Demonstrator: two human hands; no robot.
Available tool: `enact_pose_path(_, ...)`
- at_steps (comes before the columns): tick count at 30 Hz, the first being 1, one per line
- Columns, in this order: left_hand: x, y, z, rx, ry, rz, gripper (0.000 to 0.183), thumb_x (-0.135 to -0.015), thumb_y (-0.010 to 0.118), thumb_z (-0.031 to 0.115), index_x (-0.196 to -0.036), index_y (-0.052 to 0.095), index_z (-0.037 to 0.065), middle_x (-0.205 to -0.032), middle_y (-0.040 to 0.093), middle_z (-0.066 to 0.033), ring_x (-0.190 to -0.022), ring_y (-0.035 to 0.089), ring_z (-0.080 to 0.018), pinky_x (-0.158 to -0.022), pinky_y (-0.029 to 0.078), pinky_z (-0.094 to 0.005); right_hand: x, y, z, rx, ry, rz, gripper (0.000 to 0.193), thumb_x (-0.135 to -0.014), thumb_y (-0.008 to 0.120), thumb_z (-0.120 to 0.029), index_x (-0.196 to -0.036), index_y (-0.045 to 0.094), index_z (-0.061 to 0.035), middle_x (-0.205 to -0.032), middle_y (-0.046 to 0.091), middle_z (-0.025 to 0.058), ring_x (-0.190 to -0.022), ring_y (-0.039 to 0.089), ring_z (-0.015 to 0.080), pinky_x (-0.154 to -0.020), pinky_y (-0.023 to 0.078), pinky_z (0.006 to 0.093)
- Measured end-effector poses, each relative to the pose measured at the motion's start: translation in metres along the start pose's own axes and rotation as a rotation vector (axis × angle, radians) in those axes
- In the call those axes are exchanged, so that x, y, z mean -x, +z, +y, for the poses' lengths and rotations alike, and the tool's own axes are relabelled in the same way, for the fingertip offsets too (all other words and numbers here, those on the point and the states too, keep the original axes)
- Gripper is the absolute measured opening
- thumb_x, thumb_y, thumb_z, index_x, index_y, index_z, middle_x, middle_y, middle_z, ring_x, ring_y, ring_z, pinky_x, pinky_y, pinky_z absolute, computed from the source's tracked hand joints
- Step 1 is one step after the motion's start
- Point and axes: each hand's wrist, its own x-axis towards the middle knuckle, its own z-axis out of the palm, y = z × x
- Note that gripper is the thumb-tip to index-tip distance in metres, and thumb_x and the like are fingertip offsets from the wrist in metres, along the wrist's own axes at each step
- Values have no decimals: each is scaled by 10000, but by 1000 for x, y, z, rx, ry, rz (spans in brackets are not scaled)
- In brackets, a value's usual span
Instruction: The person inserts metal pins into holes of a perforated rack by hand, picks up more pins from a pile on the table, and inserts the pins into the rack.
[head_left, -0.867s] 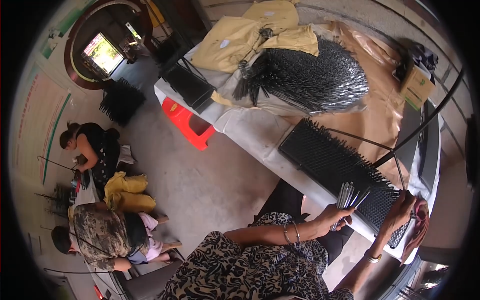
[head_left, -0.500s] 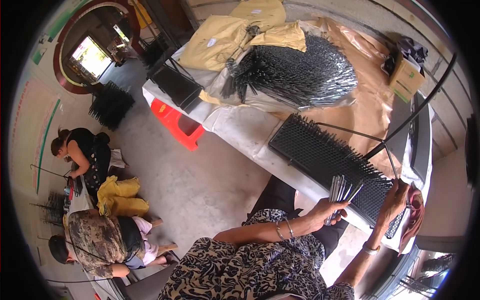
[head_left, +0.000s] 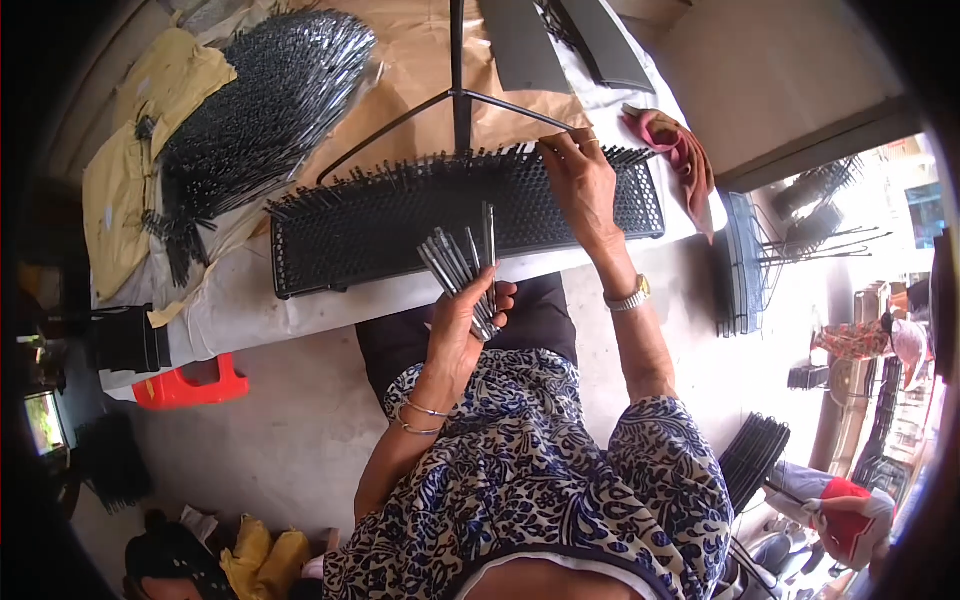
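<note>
My left hand [head_left: 468, 318] is closed round a bundle of thin shiny metal rods [head_left: 450, 262], held upright in front of the near edge of a black perforated metal rack [head_left: 380, 235]. The rack lies lengthwise across the table, its face full of small holes. A row of dark rods [head_left: 400, 178] sticks up along its far edge. At the right part of that row is my right hand [head_left: 582, 185], its fingers pinched together. What they hold, if anything, is hidden behind the hand.
On the table's left lies a large heap of dark rods [head_left: 265, 100] beside yellow sacks [head_left: 115, 215]. A black pole with forked struts [head_left: 457, 95] stands behind the rack. A reddish cloth [head_left: 672, 150] hangs at the right end. A red stool [head_left: 195, 385] is below left.
My view has swung to the right, so the rack lies more level before me. My left hand still holds the rods. My right hand stays pinched at the rack's far edge.
</note>
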Motion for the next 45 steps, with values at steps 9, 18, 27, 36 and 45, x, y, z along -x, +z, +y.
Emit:
enact_pose_path(9, -2, 9, -4, -66, 0, 12, 255, -939, 612, 215, -1095, 631, 14, -869, 676, -141, -679, 612, -158, -515, 433, -256, 20, -26, -15, -338, 318, -260, 386, -847, 716, -256, -1115, 619, 5, -785, 656, 149, -645, 626, 211, -558, 477, 350)
enact_pose_path(18, -3, 12, -6, -182, -4, -30, 237, -936, 611, 195, -1098, 614, 22, -961, 700, -161, -793, 691, -198, -543, 473, -246, 36, -34, -18, -867, 558, -586, 183, -921, 609, -132, -975, 588, 41, -717, 633, 65, -577, 567, 83, -492, 452, 250)
enact_pose_path(27, -19, -2, -11, -63, -109, 21, 221, -963, 567, 225, -1126, 618, 85, -1064, 676, -143, -953, 670, -227, -725, 545, -330, 10, -20, -13, -315, 241, 73, 111, -923, 604, -79, -998, 542, -25, -778, 676, 64, -549, 593, 103, -508, 469, 251)
enact_pose_path(36, -17, -1, -12, 10, -142, 2, 238, -978, 550, 252, -1141, 592, 83, -932, 646, -80, -892, 649, -191, -750, 555, -368, 0, 10, 6, -105, 55, 74, 161, -899, 623, -136, -1023, 539, -75, -898, 658, 146, -744, 660, 347, -589, 520, 412)
enact_pose_path(45, -19, 4, -13, 43, -123, -68, 243, -978, 564, 219, -1152, 563, 49, -780, 539, -15, -678, 499, -107, -568, 404, -248, 1, 10, -1, 161, -59, -104, 236, -873, 655, -268, -1086, 671, -169, -1044, 570, 170, -792, 643, 324, -593, 521, 401)
